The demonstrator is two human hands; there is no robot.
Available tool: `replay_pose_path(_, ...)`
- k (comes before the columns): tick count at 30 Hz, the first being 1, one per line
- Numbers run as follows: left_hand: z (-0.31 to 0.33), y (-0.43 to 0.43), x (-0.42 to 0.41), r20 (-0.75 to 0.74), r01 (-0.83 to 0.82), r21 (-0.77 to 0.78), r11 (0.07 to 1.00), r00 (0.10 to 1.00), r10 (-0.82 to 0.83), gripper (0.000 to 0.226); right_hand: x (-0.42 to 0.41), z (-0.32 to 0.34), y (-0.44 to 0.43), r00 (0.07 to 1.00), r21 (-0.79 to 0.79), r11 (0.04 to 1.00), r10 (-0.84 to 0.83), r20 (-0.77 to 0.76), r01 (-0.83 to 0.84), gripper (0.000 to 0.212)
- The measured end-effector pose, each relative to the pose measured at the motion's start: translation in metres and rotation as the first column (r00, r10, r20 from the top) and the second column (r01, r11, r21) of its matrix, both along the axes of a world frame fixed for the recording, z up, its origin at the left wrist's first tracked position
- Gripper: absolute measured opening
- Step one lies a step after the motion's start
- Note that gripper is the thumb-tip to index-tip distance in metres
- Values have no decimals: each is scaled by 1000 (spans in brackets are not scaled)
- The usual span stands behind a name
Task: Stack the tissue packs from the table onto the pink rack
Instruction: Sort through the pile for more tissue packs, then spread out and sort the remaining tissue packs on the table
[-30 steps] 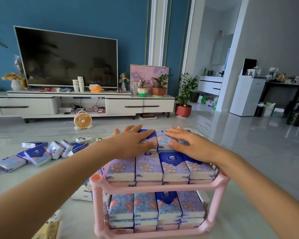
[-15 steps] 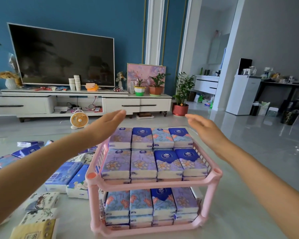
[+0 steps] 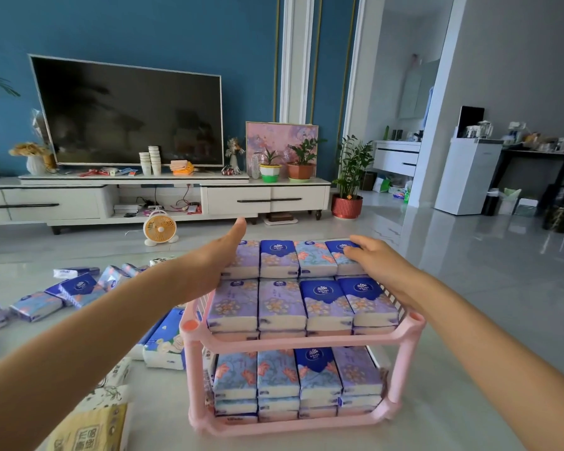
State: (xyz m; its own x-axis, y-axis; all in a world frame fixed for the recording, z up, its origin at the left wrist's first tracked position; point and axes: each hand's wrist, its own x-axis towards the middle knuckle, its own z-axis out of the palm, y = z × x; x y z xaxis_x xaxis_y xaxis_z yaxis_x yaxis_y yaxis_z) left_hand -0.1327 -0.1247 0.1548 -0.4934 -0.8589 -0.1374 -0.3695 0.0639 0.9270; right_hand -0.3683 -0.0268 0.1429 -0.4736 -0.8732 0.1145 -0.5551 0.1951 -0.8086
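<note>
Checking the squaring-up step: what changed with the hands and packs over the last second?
Both hands lifted off the top of the back row, spread apart, then closed in on its ends: the left hand now presses flat against its left end, the right hand rests on the rightmost pack. Nothing gripped. Pink rack and loose packs on the table stayed put.

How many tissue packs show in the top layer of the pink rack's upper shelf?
8: four in the back row, four in the front row; packs beneath are mostly hidden.
</note>
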Motion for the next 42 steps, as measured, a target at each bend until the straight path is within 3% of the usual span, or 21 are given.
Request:
replay_pose_path(5,2,1,-3,-35,14,26,1000,999,-13,97,2,1,0,1000,-9,1000,-14,17,14,51)
replay_pose_path(7,3,1,0,-16,28,7,1000,999,-28,95,6,5,3,998,-75,996,-50,-48,46,47)
replay_pose_path(10,5,3,10,-65,7,-98,995,998,-13,72,19,16,13,964,-226,968,-161,-214,112,38)
replay_pose_path(12,10,6,27,-86,-34,-201,979,996,16,65,34,25,19,943,-288,957,-138,-302,47,34)
replay_pose_path(16,-2,3,79,-70,-167,-276,947,986,154,44,94,35,30,930,-301,926,115,-349,-228,21)
replay_pose_path(19,-25,-2,123,-50,-220,-280,934,975,215,22,157,28,35,887,-254,862,370,-277,-439,15)
replay_pose_path(23,-65,-16,169,-38,-347,-239,907,937,349,18,247,-19,31,733,-164,760,650,200,-629,20)
replay_pose_path(25,-86,-20,182,-12,-343,-235,909,937,350,19,288,-54,23,679,-93,725,677,285,-683,28)
replay_pose_path(29,-113,-36,198,32,-311,-267,912,943,331,19,327,-95,-26,758,-57,812,565,327,-580,26)
replay_pose_path(34,-121,-89,200,116,-235,-439,867,942,314,28,326,-99,-121,904,-133,980,187,384,-146,24)
replay_pose_path(36,-124,-118,192,150,-218,-499,839,932,331,30,315,-99,-168,951,-175,983,-4,311,62,23)
replay_pose_path(38,-127,-145,180,185,-211,-528,823,917,354,29,296,-103,-211,980,-204,959,-198,13,197,27)
replay_pose_path(39,-130,-158,174,208,-199,-551,811,908,364,28,285,-107,-228,951,-178,961,-244,-192,211,30)
replay_pose_path(41,-138,-180,163,277,-134,-604,786,889,365,30,264,-115,-254,844,-34,979,-191,-501,201,35)
replay_pose_path(42,-143,-190,158,324,-81,-630,773,877,356,33,254,-120,-265,811,50,977,-142,-568,207,37)
